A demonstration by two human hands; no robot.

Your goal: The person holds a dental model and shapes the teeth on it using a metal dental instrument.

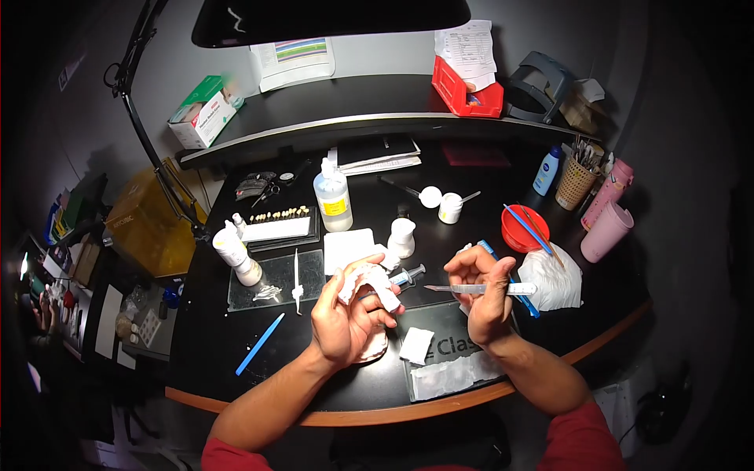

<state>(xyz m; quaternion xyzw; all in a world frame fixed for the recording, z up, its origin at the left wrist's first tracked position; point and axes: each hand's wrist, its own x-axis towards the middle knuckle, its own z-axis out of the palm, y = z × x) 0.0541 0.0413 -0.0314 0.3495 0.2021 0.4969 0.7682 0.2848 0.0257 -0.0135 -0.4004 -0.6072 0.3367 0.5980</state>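
Note:
My left hand holds up a white, horseshoe-shaped dental plaster cast, its fingers curled around the outside. In my right hand is a scalpel with a metal handle, gripped between thumb and fingers. Its blade points left toward the cast, with a gap between them. Beneath my left hand another whitish plaster piece lies partly hidden on the table. A syringe rests just behind the cast. Between my forearms are a folded white pad and a dark mat with lettering.
Left are a glass slab, a white-handled instrument and a blue stick. Bottles and a small jar stand behind. A red bowl and crumpled white bag sit right. A lamp arm rises left.

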